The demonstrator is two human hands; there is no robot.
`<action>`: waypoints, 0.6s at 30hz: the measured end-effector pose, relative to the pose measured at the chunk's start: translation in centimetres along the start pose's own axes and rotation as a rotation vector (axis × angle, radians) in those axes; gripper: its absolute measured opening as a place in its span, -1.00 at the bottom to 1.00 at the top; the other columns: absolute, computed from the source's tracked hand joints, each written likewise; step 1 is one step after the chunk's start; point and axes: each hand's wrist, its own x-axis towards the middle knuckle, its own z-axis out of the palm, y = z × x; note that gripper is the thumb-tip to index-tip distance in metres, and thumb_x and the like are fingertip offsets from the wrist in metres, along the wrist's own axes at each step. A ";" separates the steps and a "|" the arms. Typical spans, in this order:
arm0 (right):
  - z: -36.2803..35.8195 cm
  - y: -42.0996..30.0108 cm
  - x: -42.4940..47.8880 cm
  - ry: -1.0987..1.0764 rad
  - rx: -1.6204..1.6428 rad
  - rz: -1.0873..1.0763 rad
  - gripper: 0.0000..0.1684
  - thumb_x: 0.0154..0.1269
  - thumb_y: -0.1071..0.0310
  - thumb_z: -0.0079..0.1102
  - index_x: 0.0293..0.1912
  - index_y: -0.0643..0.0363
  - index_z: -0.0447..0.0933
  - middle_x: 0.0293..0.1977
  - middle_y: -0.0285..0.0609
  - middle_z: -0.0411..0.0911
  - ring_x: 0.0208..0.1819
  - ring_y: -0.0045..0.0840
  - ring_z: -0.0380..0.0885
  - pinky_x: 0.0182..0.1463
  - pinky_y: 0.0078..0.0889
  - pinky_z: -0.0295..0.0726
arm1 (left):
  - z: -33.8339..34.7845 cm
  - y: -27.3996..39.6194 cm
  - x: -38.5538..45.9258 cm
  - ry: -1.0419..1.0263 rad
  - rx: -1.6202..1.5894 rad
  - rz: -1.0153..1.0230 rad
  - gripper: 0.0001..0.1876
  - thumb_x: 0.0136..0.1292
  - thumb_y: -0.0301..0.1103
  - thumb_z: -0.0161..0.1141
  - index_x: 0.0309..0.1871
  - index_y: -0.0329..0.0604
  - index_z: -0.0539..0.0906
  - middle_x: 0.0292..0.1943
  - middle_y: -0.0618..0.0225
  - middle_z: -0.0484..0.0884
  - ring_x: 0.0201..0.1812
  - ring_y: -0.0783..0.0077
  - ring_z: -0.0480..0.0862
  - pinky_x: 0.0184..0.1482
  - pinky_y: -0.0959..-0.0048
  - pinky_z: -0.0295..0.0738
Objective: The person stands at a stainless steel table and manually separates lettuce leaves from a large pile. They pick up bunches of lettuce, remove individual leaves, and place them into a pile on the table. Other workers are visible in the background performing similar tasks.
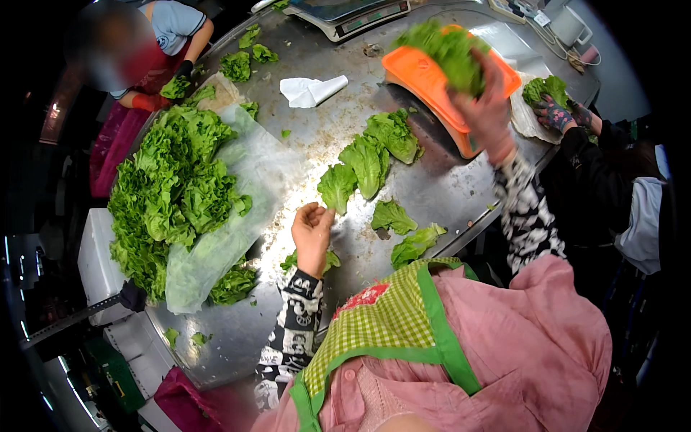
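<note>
My right hand [483,110] grips a bunch of green lettuce [451,54] over an orange plastic tray [415,70]; hand and lettuce are blurred. My left hand [313,232] is low over the metal table, its fingers curled and its thumb tip at the stem end of a lettuce leaf [337,186]. Whether it pinches that leaf cannot be made out. Beyond it lie a longer lettuce piece [367,164] and a fuller lettuce head [394,135]. Two loose leaves, one nearer [415,245] and one farther [393,217], rest by the table edge.
A large lettuce pile [173,183] lies at left beside a clear plastic sheet [232,216]. White paper [312,90] and a digital scale [348,19] are farther back. One co-worker's gloved hands [559,113] hold lettuce at right; another gloved person [175,32] works at upper left.
</note>
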 end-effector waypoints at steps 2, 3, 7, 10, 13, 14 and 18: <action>-1.5 5.4 3.1 0.047 -0.123 -0.056 -0.16 0.11 0.23 0.45 0.35 0.17 0.32 0.19 0.01 0.38 0.27 -0.21 0.39 0.30 -0.21 0.44 | 0.9 1.0 1.2 0.035 0.248 0.054 -0.43 0.21 -0.30 0.42 0.17 -0.48 0.46 -0.16 0.21 0.59 -0.20 0.52 0.58 -0.20 0.54 0.55; -2.4 8.4 4.3 0.026 -0.320 -0.096 -0.17 0.15 0.16 0.43 0.36 0.13 0.32 0.23 0.03 0.37 0.28 -0.17 0.39 0.30 -0.19 0.44 | 1.0 0.4 2.4 0.064 0.447 0.083 -0.30 0.12 -0.15 0.47 0.18 -0.47 0.45 -0.17 0.15 0.60 -0.22 0.38 0.62 -0.16 0.40 0.57; -4.3 15.9 3.8 -0.454 -0.930 0.213 -0.10 0.17 -0.12 0.35 0.44 -0.19 0.23 0.39 0.12 0.19 0.31 -0.02 0.36 0.32 -0.02 0.41 | 3.3 -0.9 4.6 0.124 0.936 0.338 -0.38 0.02 -0.16 0.40 0.12 -0.35 0.52 -0.16 0.00 0.62 -0.17 -0.08 0.62 -0.05 0.10 0.51; -4.4 15.5 0.9 -0.179 -0.981 0.094 -0.18 0.20 -0.23 0.26 0.41 -0.32 0.30 0.38 0.13 0.23 0.32 0.07 0.32 0.30 0.08 0.37 | 2.5 -1.1 4.9 -0.029 0.936 0.217 -0.66 0.08 -0.38 0.22 -0.06 -0.30 0.56 -0.14 -0.04 0.51 -0.12 -0.09 0.56 -0.09 0.08 0.49; -5.1 11.0 -1.9 -0.035 -0.731 -0.100 -0.28 0.23 -0.01 0.32 0.33 -0.03 0.39 0.22 0.04 0.41 0.22 -0.05 0.41 0.20 -0.04 0.46 | 2.3 -0.8 2.2 0.116 0.798 0.589 -0.75 0.11 -0.53 0.14 -0.11 -0.32 0.53 -0.16 -0.04 0.46 -0.16 -0.10 0.55 -0.14 0.10 0.50; -4.5 8.2 -3.4 -0.089 -0.579 -0.105 -0.33 0.24 0.08 0.34 0.29 0.05 0.42 0.17 0.01 0.45 0.15 -0.10 0.47 0.15 -0.10 0.50 | 2.3 0.6 0.9 0.029 0.724 0.643 -0.78 0.10 -0.63 0.05 -0.14 -0.34 0.51 -0.15 -0.06 0.43 -0.17 -0.12 0.54 -0.15 0.11 0.51; -3.9 -1.1 -11.7 -0.973 -0.125 0.358 -0.39 0.15 0.35 0.38 0.21 0.13 0.45 0.07 -0.11 0.53 -0.02 -0.34 0.57 0.12 -0.37 0.56 | 6.3 1.8 -1.7 -0.517 0.678 0.654 -0.40 -0.11 -0.68 0.06 0.15 -0.28 0.47 0.17 -0.16 0.40 0.08 -0.22 0.52 0.11 0.10 0.50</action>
